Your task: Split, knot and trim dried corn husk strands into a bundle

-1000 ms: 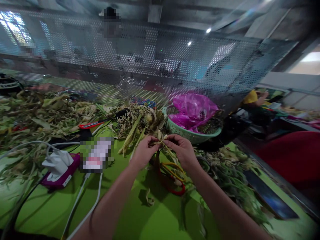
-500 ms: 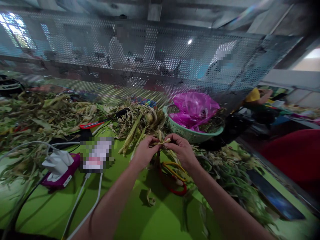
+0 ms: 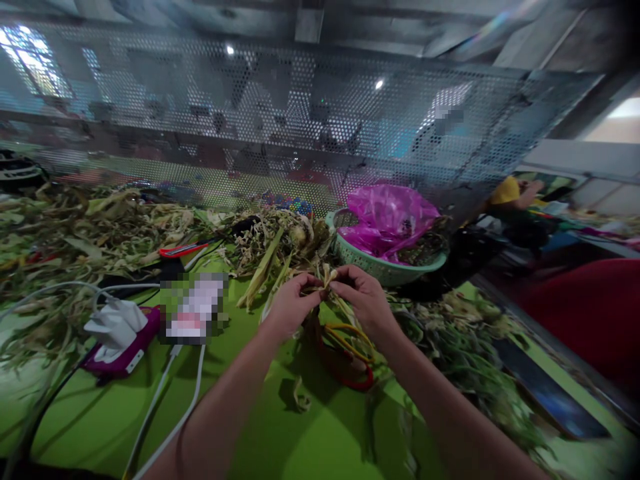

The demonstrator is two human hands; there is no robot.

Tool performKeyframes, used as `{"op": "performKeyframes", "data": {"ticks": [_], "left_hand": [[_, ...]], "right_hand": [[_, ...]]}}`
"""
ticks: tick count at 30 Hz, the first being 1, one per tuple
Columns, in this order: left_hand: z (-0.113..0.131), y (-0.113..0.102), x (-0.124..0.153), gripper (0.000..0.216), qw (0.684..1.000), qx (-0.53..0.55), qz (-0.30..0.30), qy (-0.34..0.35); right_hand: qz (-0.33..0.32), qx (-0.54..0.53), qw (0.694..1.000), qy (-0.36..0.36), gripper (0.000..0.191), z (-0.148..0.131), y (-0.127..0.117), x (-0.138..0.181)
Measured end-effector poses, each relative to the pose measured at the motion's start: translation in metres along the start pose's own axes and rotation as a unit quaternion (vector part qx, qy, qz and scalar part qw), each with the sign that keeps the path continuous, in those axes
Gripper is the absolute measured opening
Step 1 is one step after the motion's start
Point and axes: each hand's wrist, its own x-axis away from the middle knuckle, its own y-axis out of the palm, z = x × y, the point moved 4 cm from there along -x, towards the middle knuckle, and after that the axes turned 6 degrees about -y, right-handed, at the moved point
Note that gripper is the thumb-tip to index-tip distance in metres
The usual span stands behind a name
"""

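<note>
Between both hands is a pale, dry husk strip [image 3: 328, 276], bent into a small folded or knotted shape. My left hand [image 3: 291, 305] pinches it from the left with thumb and fingers closed. From the other side, my right hand [image 3: 367, 301] grips it in a similar pinch, with the fingertips of the two hands almost touching. Below them on the green table lie yellow loops [image 3: 350, 341] and a red loop [image 3: 361, 384], which look like tool handles; the rest is hidden in shadow. A small curled husk scrap [image 3: 301, 398] lies nearer to me.
A green basket [image 3: 400, 270] holding a purple plastic bag [image 3: 393, 217] stands behind my hands. Dried plant heaps [image 3: 100, 233] spread left and right. A red cutter [image 3: 183, 250], a phone [image 3: 197, 310] and a purple power strip [image 3: 123, 347] with cables lie left. A perforated screen [image 3: 280, 127] rises behind.
The husk strip's free ends, spread sideways before, now point up in a tighter bunch. My right fingers have shifted slightly on it. Both arms stay nearly in place.
</note>
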Motion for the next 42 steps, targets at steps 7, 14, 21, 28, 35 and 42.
{"op": "performKeyframes", "data": {"ticks": [7, 14, 21, 28, 35, 42], "left_hand": [[0.006, 0.003, 0.004, 0.023, 0.999, 0.039, 0.009, -0.029], [0.001, 0.001, 0.001, 0.018, 1.000, 0.011, 0.012, -0.008], [0.000, -0.002, 0.001, 0.017, 0.999, -0.035, 0.029, 0.017], [-0.006, -0.001, 0.001, 0.015, 0.999, -0.037, 0.030, -0.005], [-0.001, 0.000, 0.001, 0.016, 0.994, -0.101, -0.012, 0.025], [-0.004, -0.004, 0.000, 0.016, 0.999, -0.012, 0.004, -0.037]], "right_hand": [[-0.023, 0.067, 0.997, -0.026, 0.006, -0.007, -0.003, -0.001], [-0.008, 0.042, 0.999, -0.023, 0.009, -0.003, -0.001, 0.000], [-0.008, -0.037, 0.999, 0.006, 0.020, 0.006, 0.001, -0.003], [-0.031, -0.096, 0.991, 0.087, 0.029, 0.013, 0.001, -0.005], [-0.040, -0.015, 0.998, 0.046, 0.017, 0.009, 0.000, -0.003], [-0.040, 0.022, 0.999, 0.028, 0.020, 0.010, 0.002, -0.004]]}}
